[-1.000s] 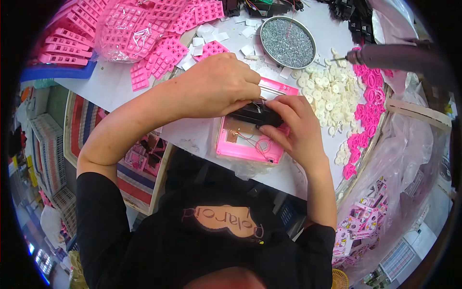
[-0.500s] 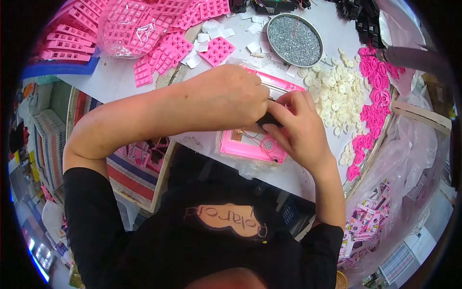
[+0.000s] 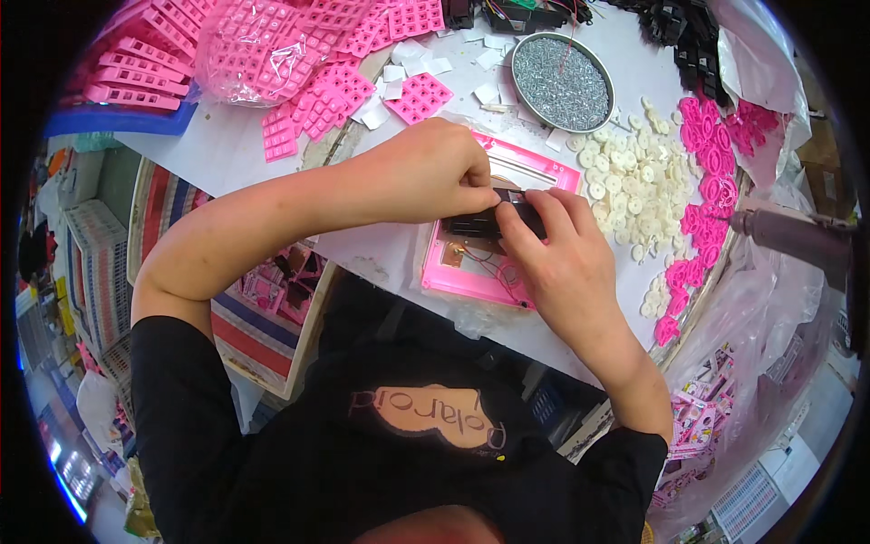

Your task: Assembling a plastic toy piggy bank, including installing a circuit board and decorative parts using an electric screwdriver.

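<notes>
A pink plastic casing (image 3: 444, 275) lies on the white table in front of me, its inside facing up. A black plastic part (image 3: 471, 226) rests across its middle, and thin reddish wires (image 3: 494, 263) loop below it. My left hand (image 3: 450, 172) is closed, thumb and fingertips pinching at the top edge of the black part; its curled fingers hide the rest. From the other side my right hand (image 3: 564, 245) grips the black part between thumb and fingers. A metal rod (image 3: 530, 170) runs along the casing's far side.
A round dish of small screws (image 3: 562, 83) stands beyond the casing. White plastic discs (image 3: 634, 177) and pink rings (image 3: 707, 181) are heaped to the right, where a powered screwdriver (image 3: 788, 238) juts in. Pink keypads (image 3: 317, 109) and black parts (image 3: 693, 54) lie at the back.
My right hand's fingers have shifted on the black part, which now shows flat across the casing. My left hand has drawn back slightly left. The screwdriver has swung lower.
</notes>
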The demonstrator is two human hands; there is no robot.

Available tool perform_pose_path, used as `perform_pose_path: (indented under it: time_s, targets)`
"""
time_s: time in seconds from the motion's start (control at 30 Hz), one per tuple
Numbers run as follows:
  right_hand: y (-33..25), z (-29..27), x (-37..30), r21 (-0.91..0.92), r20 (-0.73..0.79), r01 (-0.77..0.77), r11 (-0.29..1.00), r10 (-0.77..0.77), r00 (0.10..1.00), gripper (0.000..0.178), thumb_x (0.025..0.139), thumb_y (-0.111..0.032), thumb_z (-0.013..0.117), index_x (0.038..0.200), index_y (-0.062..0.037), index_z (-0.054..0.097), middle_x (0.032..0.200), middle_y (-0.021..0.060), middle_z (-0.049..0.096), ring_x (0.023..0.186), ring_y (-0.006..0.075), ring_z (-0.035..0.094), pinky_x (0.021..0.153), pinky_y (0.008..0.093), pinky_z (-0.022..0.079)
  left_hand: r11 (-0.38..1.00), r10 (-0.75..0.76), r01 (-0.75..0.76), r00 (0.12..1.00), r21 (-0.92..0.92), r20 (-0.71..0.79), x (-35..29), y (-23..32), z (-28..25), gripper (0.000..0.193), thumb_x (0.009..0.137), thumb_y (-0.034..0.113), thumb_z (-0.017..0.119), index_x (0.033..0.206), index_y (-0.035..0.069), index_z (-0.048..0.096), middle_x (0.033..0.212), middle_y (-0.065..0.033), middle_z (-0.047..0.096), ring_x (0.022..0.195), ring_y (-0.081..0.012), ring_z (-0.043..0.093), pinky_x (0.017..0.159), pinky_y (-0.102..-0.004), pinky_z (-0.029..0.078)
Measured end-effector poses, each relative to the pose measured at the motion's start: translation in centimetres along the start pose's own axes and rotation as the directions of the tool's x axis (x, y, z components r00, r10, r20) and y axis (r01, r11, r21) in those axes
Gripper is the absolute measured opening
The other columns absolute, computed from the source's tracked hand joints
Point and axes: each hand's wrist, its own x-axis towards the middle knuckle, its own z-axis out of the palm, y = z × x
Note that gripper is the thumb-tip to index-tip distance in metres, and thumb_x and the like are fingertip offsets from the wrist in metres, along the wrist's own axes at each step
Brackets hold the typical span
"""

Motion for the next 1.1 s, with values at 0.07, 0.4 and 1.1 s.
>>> perform_pose_path:
  time_s: [0.07,0.4,1.1]
  targets:
    - [-0.2,0.1,-0.3,-0.021,-0.01,-0.008,1.0,0.008,1.0,0.038,0.078,-0.012,0.066,0.116,-0.0086,0.067,0.111,0.0161,0.063,0.102,0.0348,0.061,0.084,0.0413,0.055,0.993,-0.082,0.087,0.995,-0.082,0.055,0.3,0.5,-0.4,0.021,0.084,0.016,0.072,0.089,-0.004,0.073,0.068,-0.014,0.067,0.061,-0.0199,0.065,0.058,-0.0336,0.051]
    - [-1.9,-0.8,0.3,-0.188,0.047,0.025,0.982,-0.017,0.999,0.038,0.081,-0.014,0.063,0.115,0.0017,0.069,0.114,0.0265,0.069,0.102,0.0394,0.068,0.093,0.0499,0.053,0.999,-0.03,0.03,0.999,0.011,0.008,0.4,0.5,0.2,0.015,0.081,0.014,0.071,0.082,-0.002,0.07,0.067,-0.0116,0.065,0.06,-0.0181,0.063,0.057,-0.0332,0.049]
    - [0.5,-2.4,0.7,0.008,0.202,0.036,0.999,-0.037,0.979,0.041,0.082,-0.011,0.067,0.122,-0.0025,0.066,0.117,0.0233,0.07,0.099,0.0353,0.071,0.089,0.0426,0.057,0.993,-0.096,0.105,0.984,-0.059,0.148,1.2,1.3,-1.1,0.014,0.082,0.012,0.069,0.082,-0.002,0.067,0.065,-0.0093,0.064,0.054,-0.016,0.059,0.052,-0.0325,0.046]
